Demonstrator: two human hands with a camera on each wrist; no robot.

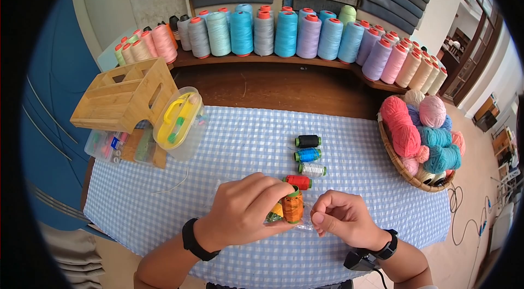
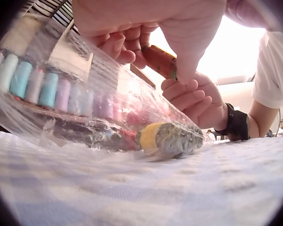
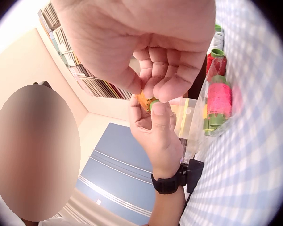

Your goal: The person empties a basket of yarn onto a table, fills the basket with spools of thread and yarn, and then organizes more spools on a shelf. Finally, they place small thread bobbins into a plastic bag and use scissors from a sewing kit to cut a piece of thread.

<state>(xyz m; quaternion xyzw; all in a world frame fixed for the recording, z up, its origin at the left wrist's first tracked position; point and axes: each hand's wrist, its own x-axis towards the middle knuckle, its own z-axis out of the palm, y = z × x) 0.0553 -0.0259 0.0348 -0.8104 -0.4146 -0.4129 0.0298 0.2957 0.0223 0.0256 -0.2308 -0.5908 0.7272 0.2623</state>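
Note:
My left hand (image 1: 245,207) grips a small orange thread spool (image 1: 293,207) with green ends between thumb and fingers, upright in the head view. Just right of it my right hand (image 1: 349,221) has its fingers curled, thumb tip close to the index finger; I cannot tell whether it pinches a thread end. Beneath the hands lies a clear plastic bag (image 2: 108,94) holding a yellow spool (image 2: 151,138) and a pink spool (image 3: 220,98). Beyond the hands, a red spool (image 1: 298,182), a white spool (image 1: 313,169), a blue spool (image 1: 308,155) and a black spool (image 1: 308,141) lie in a column.
A checked cloth (image 1: 245,125) covers the table. At left stand a wooden organizer (image 1: 117,95) and a yellow-lidded plastic box (image 1: 180,120). A wicker basket (image 1: 390,152) of yarn balls sits at right. Large thread cones (image 1: 285,35) line the curved shelf behind.

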